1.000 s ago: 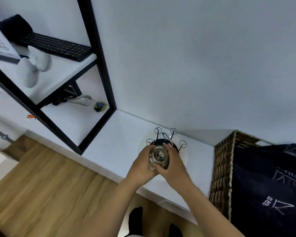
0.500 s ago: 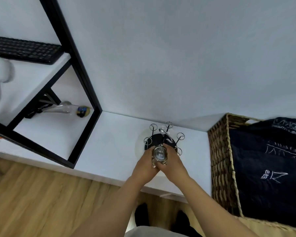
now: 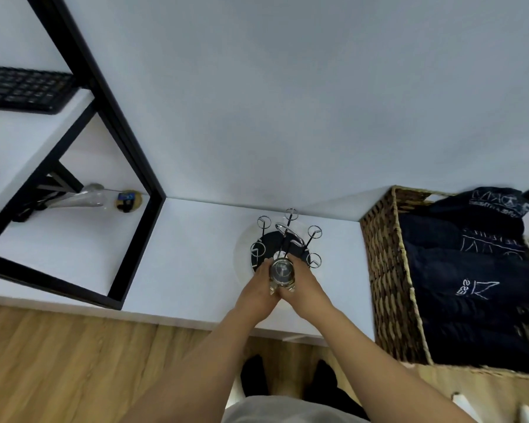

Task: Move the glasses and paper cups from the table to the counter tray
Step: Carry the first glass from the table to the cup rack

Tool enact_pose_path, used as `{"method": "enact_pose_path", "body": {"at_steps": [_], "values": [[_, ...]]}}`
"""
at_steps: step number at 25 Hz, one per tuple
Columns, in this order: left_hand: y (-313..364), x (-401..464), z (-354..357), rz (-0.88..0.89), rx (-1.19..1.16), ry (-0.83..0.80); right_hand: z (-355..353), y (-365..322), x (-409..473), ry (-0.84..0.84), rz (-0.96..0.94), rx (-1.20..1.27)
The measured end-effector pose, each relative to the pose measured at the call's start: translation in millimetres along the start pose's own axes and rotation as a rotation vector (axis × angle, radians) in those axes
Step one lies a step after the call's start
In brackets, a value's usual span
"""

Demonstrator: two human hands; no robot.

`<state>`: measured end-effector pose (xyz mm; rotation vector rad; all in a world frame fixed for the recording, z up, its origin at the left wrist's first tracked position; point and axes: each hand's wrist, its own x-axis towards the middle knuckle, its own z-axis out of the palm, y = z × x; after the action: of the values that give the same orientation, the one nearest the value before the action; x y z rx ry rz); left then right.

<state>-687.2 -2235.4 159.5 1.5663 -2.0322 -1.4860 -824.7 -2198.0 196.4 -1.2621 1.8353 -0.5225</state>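
A clear drinking glass [image 3: 282,271] is held between both hands over the near edge of a round tray [image 3: 240,254] on the white counter [image 3: 193,254]. My left hand [image 3: 257,290] grips the glass from the left and my right hand [image 3: 303,286] grips it from the right. The tray carries a black base with a metal rack [image 3: 287,236] of several ringed prongs and a centre handle. The glass's lower part is hidden by my fingers. No paper cups show.
A woven basket [image 3: 385,270] with dark folded cloth stands right of the tray. A black-framed shelf [image 3: 129,166] rises at the left, holding a keyboard [image 3: 25,87] above and a clear bottle [image 3: 77,198] below. Wooden floor lies under the counter's front edge.
Both hands have carried the glass slightly forward and down toward the rack's near side. The view has shifted right, bringing more of the basket in.
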Motion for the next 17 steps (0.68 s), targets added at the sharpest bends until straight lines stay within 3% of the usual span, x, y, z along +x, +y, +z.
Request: {"method": "enact_pose_path", "body": {"at_steps": [6,11,13,17], "values": [[9.0,-9.0,-17.4,-0.037,0.013,-0.019,-3.5,-6.6,-2.8,-0.026,0.034,0.015],[40.0,-18.3,-85.9,-0.058,0.233,-0.189,-38.4,-32.8,-8.7,0.0,0.019,-0.124],[65.1,-20.5,-115.3,0.003,0.27,-0.099,-59.8,-53.0,-10.5,0.041,-0.022,-0.172],[122.0,-17.1,-149.2,0.336,0.518,0.374,-105.5,-99.3,-15.3,0.328,-0.227,-0.398]]}}
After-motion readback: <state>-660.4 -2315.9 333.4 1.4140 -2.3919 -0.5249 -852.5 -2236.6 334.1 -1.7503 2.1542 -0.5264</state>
